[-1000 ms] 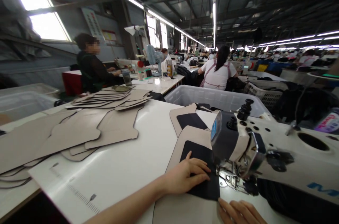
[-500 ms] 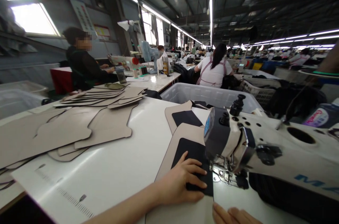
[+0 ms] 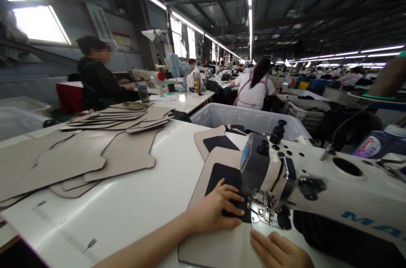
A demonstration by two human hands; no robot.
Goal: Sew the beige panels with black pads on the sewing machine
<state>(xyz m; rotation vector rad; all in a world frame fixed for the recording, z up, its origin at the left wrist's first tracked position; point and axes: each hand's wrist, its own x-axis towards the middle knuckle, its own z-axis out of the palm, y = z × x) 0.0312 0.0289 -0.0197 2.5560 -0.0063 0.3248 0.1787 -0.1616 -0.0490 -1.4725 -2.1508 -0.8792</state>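
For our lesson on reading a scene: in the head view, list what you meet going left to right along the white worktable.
Stack of flat beige cut panels → left hand pressing a black patch on a beige panel → grey-and-white sewing machine head → sewing machine's white arm.

On the near part of the table (image 3: 149, 200), a panel (image 3: 218, 242) lies flat with a patch (image 3: 226, 179) on top of it. The left hand (image 3: 215, 211) rests on the patch, and the right hand (image 3: 279, 251) lies on the panel's near right edge. Just right of the patch stands the sewing machine (image 3: 317, 187), its head over the patch's right edge. Beyond the panel lies a second panel (image 3: 209, 143) with its own patch on it, and behind that a bin (image 3: 241, 118). A stack of cut pieces (image 3: 95, 149) spreads over the table's left side. Farther off on the left, a person (image 3: 95, 75) sits at another table (image 3: 187, 101); another person (image 3: 255, 86) sits beyond the bin.
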